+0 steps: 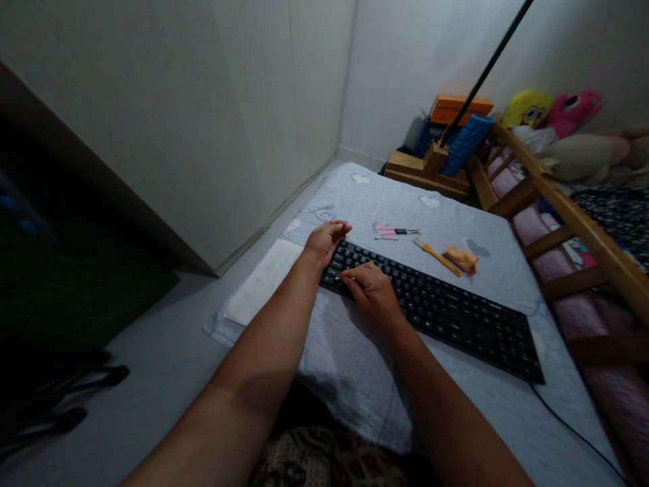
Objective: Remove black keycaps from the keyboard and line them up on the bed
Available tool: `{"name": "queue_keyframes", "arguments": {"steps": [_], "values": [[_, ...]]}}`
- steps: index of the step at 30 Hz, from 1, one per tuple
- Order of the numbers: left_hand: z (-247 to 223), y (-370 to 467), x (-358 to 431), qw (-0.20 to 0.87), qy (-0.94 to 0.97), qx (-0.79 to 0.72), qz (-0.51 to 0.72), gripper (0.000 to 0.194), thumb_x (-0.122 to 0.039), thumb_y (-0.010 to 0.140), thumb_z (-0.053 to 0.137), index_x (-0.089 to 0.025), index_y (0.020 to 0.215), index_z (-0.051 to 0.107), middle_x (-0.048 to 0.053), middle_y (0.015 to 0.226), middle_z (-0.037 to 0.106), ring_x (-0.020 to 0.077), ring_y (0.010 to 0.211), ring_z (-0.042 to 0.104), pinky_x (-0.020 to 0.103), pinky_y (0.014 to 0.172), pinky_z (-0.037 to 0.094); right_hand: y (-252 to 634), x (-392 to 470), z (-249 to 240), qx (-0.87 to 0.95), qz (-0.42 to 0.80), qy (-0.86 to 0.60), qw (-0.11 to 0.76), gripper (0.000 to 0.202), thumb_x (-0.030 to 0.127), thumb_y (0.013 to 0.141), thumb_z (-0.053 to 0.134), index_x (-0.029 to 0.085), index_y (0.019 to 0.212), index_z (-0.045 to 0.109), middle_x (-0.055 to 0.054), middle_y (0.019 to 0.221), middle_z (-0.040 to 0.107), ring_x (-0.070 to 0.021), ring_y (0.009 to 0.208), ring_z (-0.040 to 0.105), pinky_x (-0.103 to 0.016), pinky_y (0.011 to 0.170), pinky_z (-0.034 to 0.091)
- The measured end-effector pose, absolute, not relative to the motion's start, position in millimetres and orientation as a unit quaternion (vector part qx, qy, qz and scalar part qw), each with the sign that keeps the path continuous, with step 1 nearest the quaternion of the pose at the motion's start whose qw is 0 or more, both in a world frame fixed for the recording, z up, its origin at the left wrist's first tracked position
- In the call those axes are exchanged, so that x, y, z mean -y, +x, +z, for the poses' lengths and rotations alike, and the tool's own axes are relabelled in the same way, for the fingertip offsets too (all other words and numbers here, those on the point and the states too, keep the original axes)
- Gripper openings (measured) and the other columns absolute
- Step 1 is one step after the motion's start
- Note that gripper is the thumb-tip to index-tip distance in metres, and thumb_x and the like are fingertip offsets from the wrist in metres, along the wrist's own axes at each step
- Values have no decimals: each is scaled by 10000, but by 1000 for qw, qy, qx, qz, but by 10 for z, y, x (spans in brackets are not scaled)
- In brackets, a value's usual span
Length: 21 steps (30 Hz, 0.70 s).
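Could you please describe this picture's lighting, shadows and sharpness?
In the head view, light is dim, darkest at left; a soft shadow lies below the bare right hand on the pale blue heart-patterned cloth; white markings on the long black keyboard look mostly too small to read.

Your right hand (374,287) covers several keys of the black keyboard (456,308); the pale-tipped item (339,278) it pinches is too small to name surely. Your left hand (326,242) hides part of the keyboard's left edge. Near the heart-patterned cloth's (507,399) right edge, the cable (572,426) runs out of frame.
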<state>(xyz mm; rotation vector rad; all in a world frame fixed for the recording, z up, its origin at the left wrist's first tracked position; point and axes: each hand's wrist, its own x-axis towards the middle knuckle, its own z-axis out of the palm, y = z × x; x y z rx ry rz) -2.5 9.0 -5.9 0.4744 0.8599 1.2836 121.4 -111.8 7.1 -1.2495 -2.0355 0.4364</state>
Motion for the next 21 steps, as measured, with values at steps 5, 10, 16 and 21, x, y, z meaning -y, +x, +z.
{"name": "queue_keyframes", "arguments": {"steps": [5,10,16,21], "values": [[-71,-34,-97,689,219,-389,571,86,-77,707,603,-161,719,619,12,714,676,120,749,662,261,813,469,1214,1125,84,790,167,-483,340,201,194,924,550,200,925,751,-71,852,727,-211,847,610,-358,790,467],[-66,-33,-101,689,218,-390,571,79,-81,713,605,-160,715,614,16,708,682,122,742,660,267,824,466,1215,1136,74,795,168,-474,338,202,202,926,549,194,923,750,-80,874,732,-216,868,620,-368,807,467],[-64,-30,-99,694,207,-381,575,106,-58,741,567,-148,715,617,12,695,678,102,709,651,245,800,455,1209,1151,71,805,174,-458,334,189,200,927,557,204,897,743,-58,864,740,-200,856,616,-350,800,456],[-80,-34,-102,694,209,-380,574,100,-59,742,573,-146,721,619,18,705,681,106,710,650,256,826,452,1205,1156,80,809,175,-453,331,189,193,924,556,199,892,743,-58,857,741,-204,856,614,-356,798,451]]}}
